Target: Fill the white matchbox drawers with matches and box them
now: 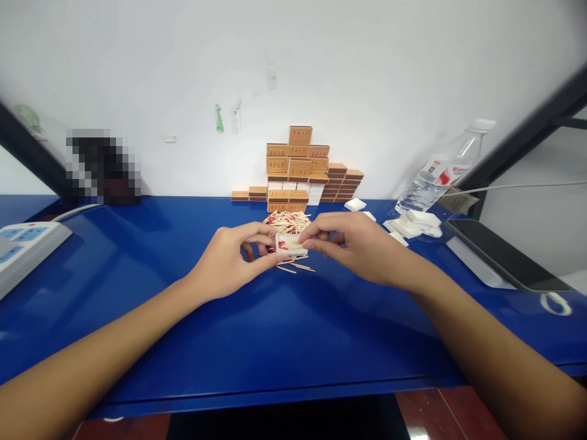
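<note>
My left hand [236, 260] grips the left end of a small white matchbox tray [293, 252] between thumb and fingers. Several red-tipped matches [290, 245] lie inside the tray. At its right end, the closed fingertips of my right hand [351, 244] pinch the pale ends of matches in the tray; how many is hidden. Just behind the tray spreads a heap of loose matches [288, 221]. A few stray matches [298, 266] lie on the blue table in front of it.
Stacked orange matchboxes [299, 165] stand against the wall behind the heap. To the right are white blocks [406, 225], a tilted water bottle [440, 174] and a phone [507, 253] leaning on a white object. A power strip [32, 244] sits at the far left of the blue table [275, 342].
</note>
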`<control>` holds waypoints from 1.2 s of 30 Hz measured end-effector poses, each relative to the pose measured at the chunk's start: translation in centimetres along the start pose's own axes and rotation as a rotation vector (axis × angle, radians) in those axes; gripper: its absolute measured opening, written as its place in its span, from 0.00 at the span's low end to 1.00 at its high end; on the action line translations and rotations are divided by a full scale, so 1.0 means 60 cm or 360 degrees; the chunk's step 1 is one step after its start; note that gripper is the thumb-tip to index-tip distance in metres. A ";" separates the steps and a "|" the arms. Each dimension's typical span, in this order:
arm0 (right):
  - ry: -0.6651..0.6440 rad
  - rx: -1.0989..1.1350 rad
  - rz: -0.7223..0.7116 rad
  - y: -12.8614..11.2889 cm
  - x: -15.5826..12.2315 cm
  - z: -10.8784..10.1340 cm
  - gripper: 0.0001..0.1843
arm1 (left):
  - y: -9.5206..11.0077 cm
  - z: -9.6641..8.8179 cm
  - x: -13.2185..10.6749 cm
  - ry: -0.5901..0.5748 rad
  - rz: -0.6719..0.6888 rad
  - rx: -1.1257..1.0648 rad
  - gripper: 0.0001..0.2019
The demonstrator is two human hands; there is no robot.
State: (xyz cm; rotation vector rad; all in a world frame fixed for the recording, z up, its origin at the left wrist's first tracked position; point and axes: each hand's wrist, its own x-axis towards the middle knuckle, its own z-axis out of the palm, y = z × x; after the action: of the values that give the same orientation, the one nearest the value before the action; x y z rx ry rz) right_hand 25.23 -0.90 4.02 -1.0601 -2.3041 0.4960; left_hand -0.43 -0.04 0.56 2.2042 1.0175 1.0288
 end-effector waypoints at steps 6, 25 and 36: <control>0.0053 -0.0042 -0.0102 -0.006 0.001 0.012 0.06 | -0.001 0.002 0.000 -0.0002 0.0012 -0.0012 0.19; 0.0049 -0.0286 -0.0203 -0.002 -0.005 0.024 0.08 | 0.004 0.000 -0.001 -0.0056 0.0203 0.0022 0.14; -0.0012 -0.0269 -0.0186 -0.001 -0.001 0.021 0.09 | 0.004 -0.001 -0.003 -0.0079 0.0135 0.0043 0.15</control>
State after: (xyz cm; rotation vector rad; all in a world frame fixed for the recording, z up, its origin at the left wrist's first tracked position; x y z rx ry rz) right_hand 24.46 -1.10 3.03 -0.9946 -2.4320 0.2633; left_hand -0.42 -0.33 0.68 2.3007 0.9279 0.9971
